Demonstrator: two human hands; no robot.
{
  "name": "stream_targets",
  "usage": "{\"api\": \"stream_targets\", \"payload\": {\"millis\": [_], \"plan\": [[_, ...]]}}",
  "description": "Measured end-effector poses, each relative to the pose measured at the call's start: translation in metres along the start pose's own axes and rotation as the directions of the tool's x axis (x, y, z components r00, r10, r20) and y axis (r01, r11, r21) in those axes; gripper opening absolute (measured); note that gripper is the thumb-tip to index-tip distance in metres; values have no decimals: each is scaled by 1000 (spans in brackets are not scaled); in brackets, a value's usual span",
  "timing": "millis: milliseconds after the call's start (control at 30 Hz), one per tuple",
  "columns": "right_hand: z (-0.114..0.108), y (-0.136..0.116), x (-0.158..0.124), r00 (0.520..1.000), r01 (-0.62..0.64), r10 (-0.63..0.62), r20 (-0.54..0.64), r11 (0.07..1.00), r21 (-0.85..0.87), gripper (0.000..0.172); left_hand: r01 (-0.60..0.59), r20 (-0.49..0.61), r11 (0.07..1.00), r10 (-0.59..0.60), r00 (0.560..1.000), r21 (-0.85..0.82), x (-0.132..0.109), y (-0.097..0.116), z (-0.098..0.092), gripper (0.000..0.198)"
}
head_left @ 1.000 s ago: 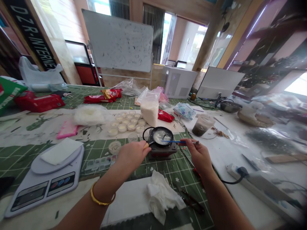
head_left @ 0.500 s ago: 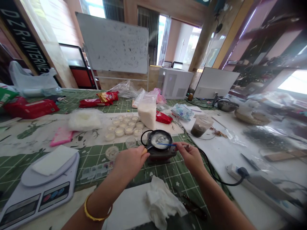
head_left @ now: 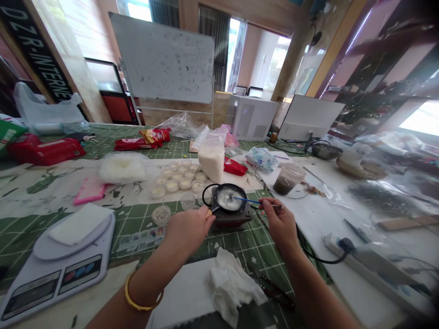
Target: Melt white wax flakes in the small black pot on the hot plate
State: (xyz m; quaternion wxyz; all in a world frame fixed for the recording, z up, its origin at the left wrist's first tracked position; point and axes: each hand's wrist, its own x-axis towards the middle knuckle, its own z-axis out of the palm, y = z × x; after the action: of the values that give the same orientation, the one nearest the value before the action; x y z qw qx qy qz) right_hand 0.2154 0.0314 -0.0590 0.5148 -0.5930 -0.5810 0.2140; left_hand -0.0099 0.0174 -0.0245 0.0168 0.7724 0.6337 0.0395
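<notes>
A: What are the two hands doing?

B: The left hand (head_left: 188, 228) is closed around the handle (head_left: 209, 213) of a small black pan (head_left: 237, 188). The right hand (head_left: 278, 221) pinches a thin blue stick (head_left: 249, 200) between the thumb and the fingers, and the tip of this stick is in the pan.

A: And where is the pan?

B: It is above a small dark stove (head_left: 233, 223), in front of the person. Inside it there is a white material (head_left: 224, 201) (partly lumpy, it seems to me, but I cannot tell what it is).

A: Which things are near?

B: Just behind the pan stands a clear bag (head_left: 211, 164) of whitish grains. To the left of this bag, many small round cups (head_left: 185, 183) are in a group. Nearer to the person, between the forearms, lies a crumpled white tissue (head_left: 233, 285).

A: And farther away?

B: On the left side of the table (head_left: 252, 249) there is a kitchen scale (head_left: 107, 249); on the right side, a plastic beaker (head_left: 288, 176) with dark content.
</notes>
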Motion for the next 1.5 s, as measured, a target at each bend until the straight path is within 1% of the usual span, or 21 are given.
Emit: {"api": "stream_targets", "payload": {"millis": [33,67,133,200,267,367,467,600,700,767,867,900,933,1033,1067,1100,1200,1233,1333,1367,1500], "plan": [[-1,1,-1,1000,-17,18,-15,1000,2,29,0,0,1000,0,1000,1,0,0,0,34],[-1,2,-2,1000,-26,26,0,1000,14,30,-2,0,1000,2,1000,2,0,0,-1,34],[-1,3,-6,994,-27,20,111,998,62,30,1,3,1000,-1,1000,13,0,1,0,33],[0,2,-11,975,-23,-3,222,993,119,29,8,14,1000,-8,1000,26,0,1,0,33],[-1,0,-15,968,-18,-23,251,987,158,29,12,29,999,-13,999,34,0,2,1,34],[-4,-2,-17,973,6,-46,226,985,174,27,7,41,999,-9,999,44,0,2,0,35],[-5,-1,-17,971,30,-63,232,989,144,26,1,42,998,-4,999,55,0,2,0,35],[-3,-2,-17,987,48,-65,144,992,121,25,0,28,998,-2,1000,61,0,2,1,36],[-1,-1,-16,973,90,-112,204,989,115,26,-1,30,998,-1,1000,60,0,2,1,36],[-1,0,-14,979,57,-73,193,995,88,27,-1,30,998,-1,1000,58,-1,3,0,36],[-1,2,-12,998,-33,30,61,998,55,31,-6,30,999,5,1000,53,-2,3,-1,36],[-1,2,-12,998,-40,37,51,998,54,32,-7,28,998,6,1000,55,-2,3,-1,36],[-1,1,-13,997,-29,25,69,998,58,32,-9,25,998,8,1000,56,-2,3,-1,36],[0,0,-15,976,28,-49,212,994,104,29,-7,20,998,5,1000,55,-2,3,0,36],[0,-1,-15,971,36,-63,229,992,118,29,-6,20,999,5,1000,53,-2,3,0,36],[0,-1,-15,974,35,-61,216,992,121,28,-7,17,999,6,1000,52,-2,4,0,35],[-2,0,-14,996,-9,2,87,997,75,29,-5,11,999,5,1000,49,-2,4,0,36],[-2,1,-13,997,-16,11,83,998,65,29,-4,10,999,4,1000,48,-2,4,0,36],[-2,1,-13,978,19,-37,204,996,87,29,2,10,999,-2,1000,50,-2,4,0,35],[-1,1,-13,976,32,-52,213,995,93,29,0,6,999,0,1000,51,-2,4,1,34],[1,2,-13,995,13,-17,94,999,48,32,-5,-9,998,6,1000,61,-1,4,2,34]]}}
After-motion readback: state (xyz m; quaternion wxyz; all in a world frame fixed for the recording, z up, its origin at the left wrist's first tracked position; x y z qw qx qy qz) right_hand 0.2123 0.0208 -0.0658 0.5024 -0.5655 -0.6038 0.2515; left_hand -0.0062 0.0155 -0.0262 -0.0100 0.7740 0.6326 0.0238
